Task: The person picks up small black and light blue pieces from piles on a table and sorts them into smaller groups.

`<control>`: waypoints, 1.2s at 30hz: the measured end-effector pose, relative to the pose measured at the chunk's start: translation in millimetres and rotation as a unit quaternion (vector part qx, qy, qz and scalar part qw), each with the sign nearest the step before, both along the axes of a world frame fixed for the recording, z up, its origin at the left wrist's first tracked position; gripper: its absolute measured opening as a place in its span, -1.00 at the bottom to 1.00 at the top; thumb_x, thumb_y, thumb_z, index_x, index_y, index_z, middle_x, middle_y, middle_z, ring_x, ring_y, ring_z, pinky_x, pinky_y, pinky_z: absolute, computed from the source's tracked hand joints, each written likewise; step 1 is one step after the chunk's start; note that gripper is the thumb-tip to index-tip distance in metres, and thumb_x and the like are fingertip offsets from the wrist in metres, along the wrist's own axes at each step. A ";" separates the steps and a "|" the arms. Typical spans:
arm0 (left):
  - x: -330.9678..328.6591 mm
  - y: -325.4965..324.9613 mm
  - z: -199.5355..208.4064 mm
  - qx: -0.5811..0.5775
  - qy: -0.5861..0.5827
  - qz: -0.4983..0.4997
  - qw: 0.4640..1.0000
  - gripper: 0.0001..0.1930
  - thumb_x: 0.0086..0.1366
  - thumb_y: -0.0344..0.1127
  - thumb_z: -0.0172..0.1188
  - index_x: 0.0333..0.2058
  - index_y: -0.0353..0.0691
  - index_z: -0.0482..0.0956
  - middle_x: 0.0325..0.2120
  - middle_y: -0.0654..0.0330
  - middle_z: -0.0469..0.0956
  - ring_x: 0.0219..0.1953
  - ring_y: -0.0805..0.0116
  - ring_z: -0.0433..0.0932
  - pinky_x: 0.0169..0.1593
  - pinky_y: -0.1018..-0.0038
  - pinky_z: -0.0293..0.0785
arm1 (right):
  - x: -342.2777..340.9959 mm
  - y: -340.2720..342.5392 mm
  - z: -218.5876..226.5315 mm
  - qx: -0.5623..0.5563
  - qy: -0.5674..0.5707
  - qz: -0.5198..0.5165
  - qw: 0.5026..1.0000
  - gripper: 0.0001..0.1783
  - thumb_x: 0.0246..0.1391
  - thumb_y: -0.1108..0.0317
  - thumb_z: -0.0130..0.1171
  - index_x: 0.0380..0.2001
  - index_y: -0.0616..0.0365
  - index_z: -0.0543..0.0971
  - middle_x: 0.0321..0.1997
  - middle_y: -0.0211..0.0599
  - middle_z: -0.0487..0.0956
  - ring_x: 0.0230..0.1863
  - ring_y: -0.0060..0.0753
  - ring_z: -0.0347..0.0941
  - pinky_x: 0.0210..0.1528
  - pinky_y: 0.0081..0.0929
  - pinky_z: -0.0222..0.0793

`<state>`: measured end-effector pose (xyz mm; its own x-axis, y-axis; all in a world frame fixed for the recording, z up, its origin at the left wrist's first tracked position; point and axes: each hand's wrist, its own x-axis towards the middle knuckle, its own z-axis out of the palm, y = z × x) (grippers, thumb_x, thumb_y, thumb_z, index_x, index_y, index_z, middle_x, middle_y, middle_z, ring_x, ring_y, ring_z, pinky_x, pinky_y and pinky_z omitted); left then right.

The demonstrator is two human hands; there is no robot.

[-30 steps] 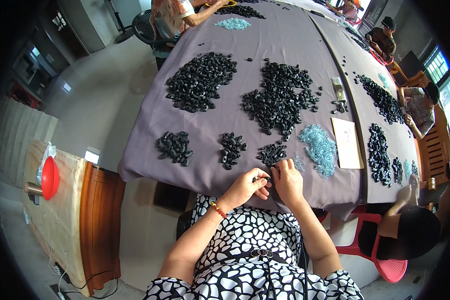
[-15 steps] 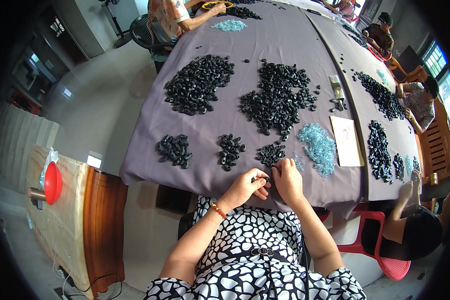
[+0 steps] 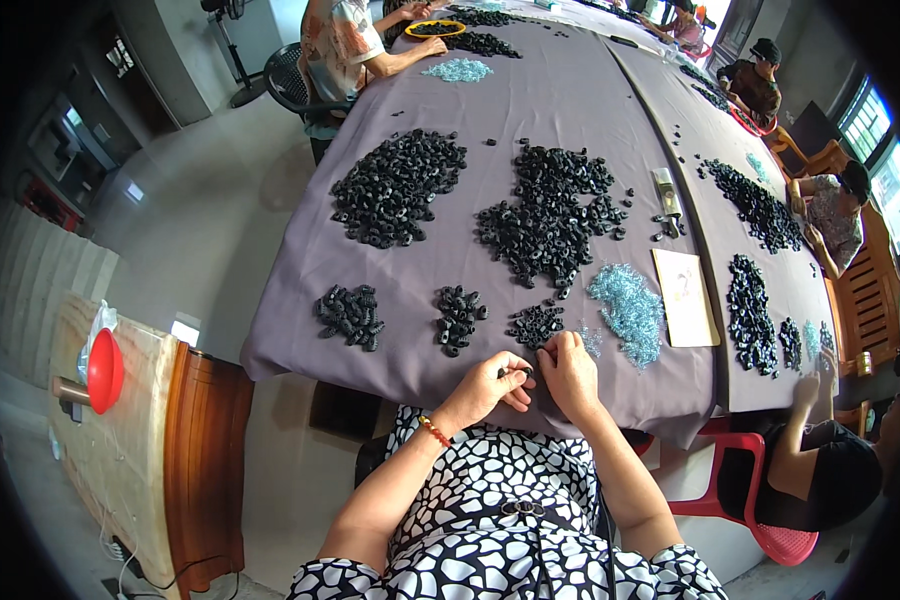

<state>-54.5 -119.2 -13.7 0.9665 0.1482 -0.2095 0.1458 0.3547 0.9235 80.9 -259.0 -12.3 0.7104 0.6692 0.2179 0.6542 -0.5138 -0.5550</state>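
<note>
My left hand (image 3: 488, 388) is closed at the table's near edge, with a small black plastic part (image 3: 526, 371) pinched between thumb and fingers. Close on its right, my right hand (image 3: 570, 374) has its fingers pressed together; whatever they hold is hidden. Just beyond both hands lies a small pile of ribbed black pieces (image 3: 536, 325). Two more small groups of black pieces, a middle one (image 3: 460, 318) and a left one (image 3: 349, 317), are farther left. Right of my right hand spreads a heap of clear bluish small pieces (image 3: 627, 310).
Two large heaps of black parts, left (image 3: 398, 188) and right (image 3: 550, 215), cover the table's middle. A pale flat board (image 3: 686, 298) lies to the right, below a small tool-like object (image 3: 667, 196). Other people sit around the table. A red chair (image 3: 730, 480) stands at lower right.
The view has tilted slightly, so the table sits lower in the picture. My hands stay close together, with the fingers shifted a little. The far-left person's arms have moved.
</note>
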 end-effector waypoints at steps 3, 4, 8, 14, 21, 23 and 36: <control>-0.2 -0.3 -0.2 0.002 0.001 -0.001 1.000 -0.69 0.53 -0.29 0.05 0.07 -0.43 0.41 -0.17 0.03 0.63 -0.29 0.37 0.68 -0.16 0.45 0.70 | -0.1 -0.3 -0.6 -0.001 0.005 -0.001 1.000 -0.73 0.12 0.33 0.28 -0.27 0.17 0.40 -0.25 -0.09 0.48 -0.35 0.08 0.54 -0.30 -0.09 0.48; 0.1 0.5 0.1 0.004 0.002 -0.002 1.000 -0.68 0.53 -0.28 0.05 0.07 -0.43 0.41 -0.17 0.03 0.63 -0.29 0.36 0.68 -0.16 0.44 0.70 | 0.1 0.2 -1.3 0.002 0.005 -0.002 1.000 -0.73 0.13 0.33 0.29 -0.27 0.17 0.40 -0.25 -0.09 0.48 -0.35 0.08 0.54 -0.30 -0.09 0.48; -0.3 0.5 0.3 -0.006 0.000 -0.008 1.000 -0.68 0.53 -0.28 0.06 0.07 -0.44 0.41 -0.17 0.01 0.63 -0.28 0.33 0.69 -0.17 0.43 0.70 | -2.7 -1.0 -1.7 0.003 -0.004 -0.006 1.000 -0.73 0.12 0.34 0.29 -0.28 0.17 0.40 -0.26 -0.09 0.48 -0.36 0.06 0.54 -0.30 -0.11 0.48; -0.3 0.5 -0.7 -0.006 0.003 -0.007 1.000 -0.67 0.53 -0.27 0.07 0.07 -0.44 0.41 -0.18 0.00 0.63 -0.28 0.32 0.69 -0.17 0.43 0.70 | -3.7 -0.4 -1.0 0.007 -0.011 -0.009 1.000 -0.73 0.11 0.36 0.30 -0.28 0.17 0.39 -0.29 -0.09 0.48 -0.37 0.05 0.54 -0.31 -0.13 0.48; -0.9 0.1 0.6 -0.006 0.009 -0.009 1.000 -0.67 0.53 -0.26 0.07 0.07 -0.44 0.41 -0.17 0.00 0.63 -0.28 0.33 0.69 -0.16 0.43 0.69 | -3.7 -4.0 0.0 0.018 -0.013 0.005 1.000 -0.74 0.10 0.37 0.29 -0.29 0.18 0.39 -0.29 -0.08 0.48 -0.38 0.09 0.53 -0.32 -0.10 0.47; -0.7 -0.1 1.9 0.000 0.000 -0.002 1.000 -0.68 0.53 -0.26 0.06 0.06 -0.43 0.42 -0.18 0.02 0.63 -0.28 0.34 0.69 -0.16 0.43 0.69 | -3.2 -6.1 -0.1 0.019 -0.015 0.007 1.000 -0.74 0.10 0.37 0.29 -0.30 0.18 0.39 -0.29 -0.08 0.48 -0.37 0.09 0.53 -0.32 -0.09 0.47; -2.4 -2.0 1.6 -0.002 -0.010 0.003 1.000 -0.69 0.53 -0.26 0.06 0.05 -0.41 0.42 -0.19 0.04 0.62 -0.28 0.37 0.68 -0.14 0.45 0.68 | -0.7 -9.2 2.6 0.027 -0.014 0.026 0.999 -0.75 0.09 0.40 0.31 -0.30 0.18 0.40 -0.30 -0.09 0.49 -0.35 0.08 0.53 -0.30 -0.09 0.48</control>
<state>-56.9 -121.2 -12.1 0.9695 0.1527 -0.1916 0.1260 0.3599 0.9244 80.2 -268.2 -9.7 0.6681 0.6917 0.2741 0.6947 -0.4479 -0.5628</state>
